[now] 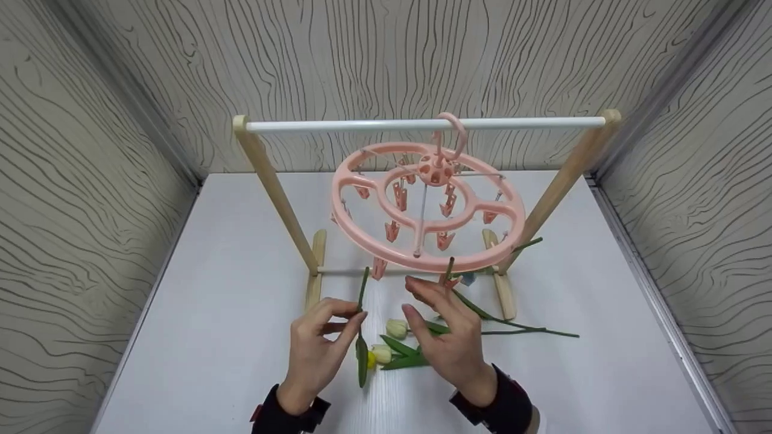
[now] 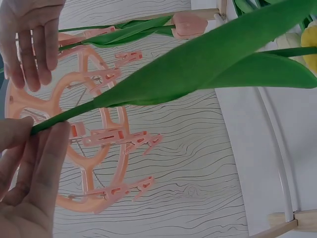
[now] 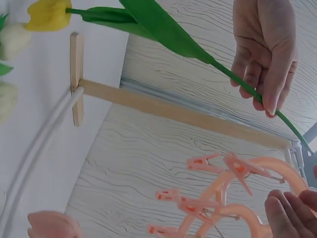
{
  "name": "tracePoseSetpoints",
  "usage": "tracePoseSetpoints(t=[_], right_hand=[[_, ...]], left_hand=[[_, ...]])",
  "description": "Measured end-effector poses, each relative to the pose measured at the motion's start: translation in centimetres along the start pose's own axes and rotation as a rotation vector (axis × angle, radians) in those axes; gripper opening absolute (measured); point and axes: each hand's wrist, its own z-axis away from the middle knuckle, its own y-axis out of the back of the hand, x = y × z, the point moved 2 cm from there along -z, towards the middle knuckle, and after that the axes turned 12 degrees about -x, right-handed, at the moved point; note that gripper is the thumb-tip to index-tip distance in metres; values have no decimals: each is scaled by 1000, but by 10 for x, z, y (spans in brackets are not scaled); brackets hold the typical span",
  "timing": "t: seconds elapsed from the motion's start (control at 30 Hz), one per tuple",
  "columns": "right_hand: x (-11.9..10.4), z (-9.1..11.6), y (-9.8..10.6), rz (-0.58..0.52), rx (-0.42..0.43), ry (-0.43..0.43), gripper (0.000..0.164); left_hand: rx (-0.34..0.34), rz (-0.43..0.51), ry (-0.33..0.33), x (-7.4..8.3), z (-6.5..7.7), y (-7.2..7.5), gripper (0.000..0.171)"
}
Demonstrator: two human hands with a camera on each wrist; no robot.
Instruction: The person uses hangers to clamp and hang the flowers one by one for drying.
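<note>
My left hand (image 1: 319,343) pinches the green stem of a yellow tulip (image 3: 49,15) between thumb and fingers. The bloom hangs downward, its broad leaves (image 2: 198,64) below the grip. Close under the front rim of a pink clip hanger (image 1: 389,244), my right hand (image 1: 452,337) is held with fingers extended and thumb apart. Beside those fingers, a pink tulip (image 2: 189,25) hangs head down at the hanger, its stem end (image 1: 450,265) poking above the rim. Small pink clips (image 1: 379,267) dangle all around the ring.
The hanger hooks over a white rod (image 1: 338,125) on a wooden stand (image 1: 274,193). White tulips (image 1: 397,328) with green leaves lie on the white table (image 1: 241,241) beneath my hands. Long stems (image 1: 555,332) extend to the right, near the stand's right foot (image 1: 505,295). Wood-patterned walls (image 1: 362,60) enclose the table.
</note>
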Motion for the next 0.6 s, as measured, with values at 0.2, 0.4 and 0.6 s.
tracePoseSetpoints(t=[0.2,0.4,0.6], right_hand=[[6,-12,-27,-45,-40,-106,52],[10,-29,-44,-34,-28,-205,54],[18,-43,-49,-129,0,-290,59]], left_hand=[[24,-19,10,0,-1,3,21],[30,-18,2,1,-3,5,24],[39,-17,6,2,-5,6,23]])
